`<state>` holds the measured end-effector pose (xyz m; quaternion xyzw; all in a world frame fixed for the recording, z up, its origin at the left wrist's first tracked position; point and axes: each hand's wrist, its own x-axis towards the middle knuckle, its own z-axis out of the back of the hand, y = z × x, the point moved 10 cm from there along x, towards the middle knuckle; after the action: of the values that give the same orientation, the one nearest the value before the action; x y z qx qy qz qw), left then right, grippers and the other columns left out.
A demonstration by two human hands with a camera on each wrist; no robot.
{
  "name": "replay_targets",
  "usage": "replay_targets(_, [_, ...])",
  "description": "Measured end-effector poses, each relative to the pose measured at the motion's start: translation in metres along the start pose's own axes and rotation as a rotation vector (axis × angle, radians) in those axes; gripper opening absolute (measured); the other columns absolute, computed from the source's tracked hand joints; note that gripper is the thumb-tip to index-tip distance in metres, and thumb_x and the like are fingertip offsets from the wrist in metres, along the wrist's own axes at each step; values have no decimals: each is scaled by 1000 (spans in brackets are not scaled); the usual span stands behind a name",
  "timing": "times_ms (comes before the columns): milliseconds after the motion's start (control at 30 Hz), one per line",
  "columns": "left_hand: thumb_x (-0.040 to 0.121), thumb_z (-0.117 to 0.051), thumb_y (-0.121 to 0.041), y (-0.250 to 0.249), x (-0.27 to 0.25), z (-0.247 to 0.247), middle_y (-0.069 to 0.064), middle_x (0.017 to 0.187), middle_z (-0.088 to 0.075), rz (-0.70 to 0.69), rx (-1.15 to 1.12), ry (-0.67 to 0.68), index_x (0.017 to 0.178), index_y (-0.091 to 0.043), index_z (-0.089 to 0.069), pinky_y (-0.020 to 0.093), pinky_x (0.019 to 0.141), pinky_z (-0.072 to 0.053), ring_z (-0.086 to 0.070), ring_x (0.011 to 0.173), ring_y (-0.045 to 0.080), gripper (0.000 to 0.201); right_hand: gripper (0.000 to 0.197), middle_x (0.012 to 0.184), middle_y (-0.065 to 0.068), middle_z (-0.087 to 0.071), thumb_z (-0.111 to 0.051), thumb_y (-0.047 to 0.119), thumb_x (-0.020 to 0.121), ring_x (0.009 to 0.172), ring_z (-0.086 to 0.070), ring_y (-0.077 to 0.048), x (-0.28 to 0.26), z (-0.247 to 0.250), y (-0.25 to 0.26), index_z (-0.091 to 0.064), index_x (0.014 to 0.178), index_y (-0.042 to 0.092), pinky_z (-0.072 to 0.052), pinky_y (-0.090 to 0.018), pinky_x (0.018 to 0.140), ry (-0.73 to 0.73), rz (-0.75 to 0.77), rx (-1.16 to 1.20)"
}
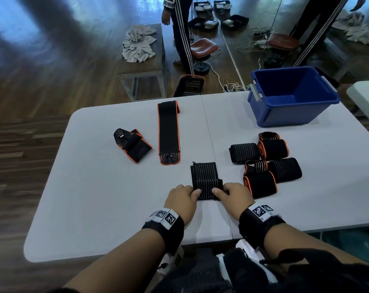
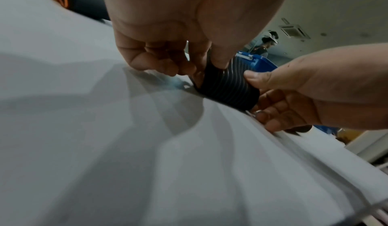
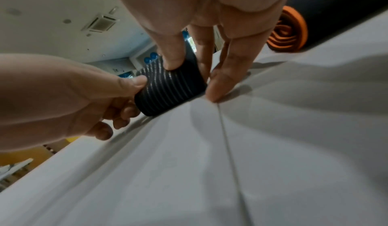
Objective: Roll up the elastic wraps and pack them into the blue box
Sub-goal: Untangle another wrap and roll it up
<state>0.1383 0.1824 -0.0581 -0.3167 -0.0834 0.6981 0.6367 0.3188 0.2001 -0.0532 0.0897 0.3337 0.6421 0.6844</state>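
Near the front edge of the white bench (image 1: 107, 197), both hands work one black wrap with thin pale stripes (image 1: 206, 180): its near part is already wound into a roll, while a short flat length lies on the bench toward the far side. The left hand (image 1: 182, 200) has its grip clamped on the roll's left end, thumb on top and curled fingers (image 2: 159, 63) tucked beside it against the bench. The right hand (image 1: 235, 196) has its grip clamped on the right end, thumb pressed into the fabric from above and fingers (image 3: 220, 80) reaching down to the bench surface. Just right of the hands sits a cluster of finished rolls (image 1: 266, 163), some edged in orange. To the far left lie a loosely folded wrap (image 1: 132, 144) and a long wrap laid out flat (image 1: 168, 132). The blue box (image 1: 291, 96) stands open at the far right corner of the bench, well apart from the hands.
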Motion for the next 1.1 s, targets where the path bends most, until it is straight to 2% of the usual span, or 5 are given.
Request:
replay_targets(167, [96, -50, -51, 0, 7, 7, 0, 63, -58, 74, 10, 14, 58, -18, -54, 30, 62, -44, -59, 70, 23, 50, 44, 60, -8, -55, -65, 44, 89, 55, -52, -21, 6, 6, 1, -55, 65, 8, -46, -35, 57, -57, -99, 27])
replay_targets(467, [79, -72, -50, 1, 16, 36, -2, 98, -56, 74, 54, -94, 91, -24, -52, 36, 81, -47, -52, 96, 22, 35, 58, 93, -10, -64, -83, 38, 67, 82, -70, -32, 13, -9, -7, -46, 107, 17, -61, -50, 77, 16, -350, 394])
replay_targets(667, [75, -72, -56, 8, 10, 33, -5, 102, -53, 39, 62, -84, 97, -30, -52, 39, 87, -48, -48, 100, 19, 39, 53, 93, -12, -67, -85, 18, 72, 68, -69, -23, 15, -4, -3, -50, 112, 14, -62, -41, 74, -9, -392, 521])
replay_targets(833, [80, -70, -50, 1, 10, 28, -6, 104, -59, -38, 84, -64, 103, -29, -60, 38, 85, -50, -53, 101, 19, 33, 46, 98, -3, -63, -83, 37, 72, 89, -63, -20, 20, 0, 6, -54, 102, 19, -54, -37, 84, -14, -345, 365])
replay_targets(1100, [79, -72, -44, 12, 5, 23, -9, 89, -60, -56, -4, -30, 91, -28, -54, 34, 73, -50, -59, 82, 14, 27, 48, 90, -2, -64, -85, 37, 71, 77, -62, -16, 7, -2, 16, -52, 100, 18, -48, -29, 64, 6, -332, 264])
